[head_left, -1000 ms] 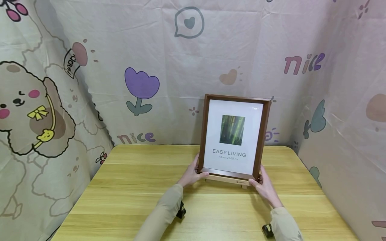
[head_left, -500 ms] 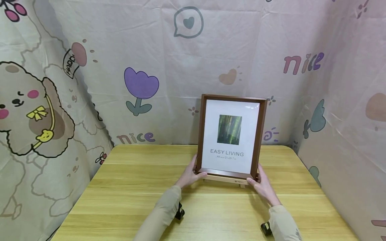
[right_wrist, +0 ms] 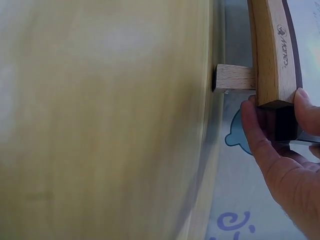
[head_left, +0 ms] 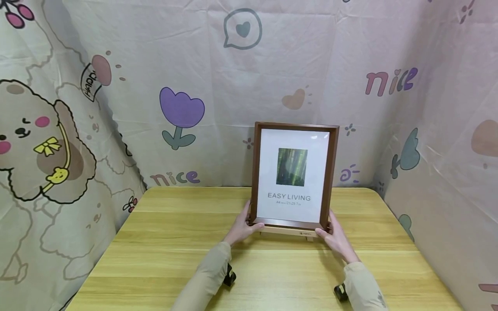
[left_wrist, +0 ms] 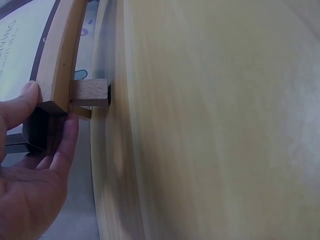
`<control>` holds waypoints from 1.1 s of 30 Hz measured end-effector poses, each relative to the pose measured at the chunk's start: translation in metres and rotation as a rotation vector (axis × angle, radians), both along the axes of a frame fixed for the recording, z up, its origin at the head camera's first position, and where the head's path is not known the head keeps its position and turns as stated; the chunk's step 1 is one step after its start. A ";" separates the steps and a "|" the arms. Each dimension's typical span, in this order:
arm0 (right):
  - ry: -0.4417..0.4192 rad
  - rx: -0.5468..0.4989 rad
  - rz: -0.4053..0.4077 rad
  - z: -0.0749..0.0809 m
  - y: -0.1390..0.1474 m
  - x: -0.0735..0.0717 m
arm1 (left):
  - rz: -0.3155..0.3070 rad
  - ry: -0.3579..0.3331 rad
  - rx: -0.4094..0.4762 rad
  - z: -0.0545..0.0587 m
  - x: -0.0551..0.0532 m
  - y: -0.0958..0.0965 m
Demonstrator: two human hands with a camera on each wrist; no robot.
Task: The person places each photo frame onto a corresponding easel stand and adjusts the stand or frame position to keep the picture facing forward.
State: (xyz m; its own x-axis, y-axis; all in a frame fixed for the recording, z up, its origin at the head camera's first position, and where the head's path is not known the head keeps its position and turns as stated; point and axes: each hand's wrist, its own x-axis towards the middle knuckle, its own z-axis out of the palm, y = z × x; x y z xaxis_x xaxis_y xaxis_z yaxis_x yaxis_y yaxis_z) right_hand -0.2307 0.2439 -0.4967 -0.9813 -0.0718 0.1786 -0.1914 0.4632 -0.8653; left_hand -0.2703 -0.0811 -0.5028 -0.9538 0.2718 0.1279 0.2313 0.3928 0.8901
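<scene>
A brown picture frame (head_left: pixel 330 181) stands nearly upright, leaning slightly back, on the pale wooden ledge (head_left: pixel 285 231) of a small tabletop easel. It shows a forest print and the words EASY LIVING. My left hand (head_left: pixel 242 226) grips the frame's lower left corner, thumb in front and fingers round the side and under the ledge. At the lower right corner, my right hand (head_left: pixel 336 239) holds it the same way. Short easel legs show in the left wrist view (left_wrist: pixel 92 92) and right wrist view (right_wrist: pixel 234 77), their ends at the tabletop. The easel's back is hidden.
The wooden table (head_left: pixel 175 242) extends to both sides and in front of the easel. A printed cloth (head_left: pixel 233 86) hangs close behind the table and along both sides. Each sleeve carries a black wrist camera (head_left: pixel 229 275).
Both hands have moved the picture frame and its easel a short way to the left across the table. It faces more squarely forward now, and the grip is unchanged.
</scene>
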 end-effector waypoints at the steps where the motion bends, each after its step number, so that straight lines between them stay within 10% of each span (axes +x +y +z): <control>1: 0.000 0.002 0.001 0.000 0.000 -0.001 | 0.003 -0.003 0.003 0.000 0.000 0.000; 33: -0.045 -0.016 0.017 -0.001 -0.022 -0.010 | 0.054 0.047 -0.005 -0.001 0.010 -0.024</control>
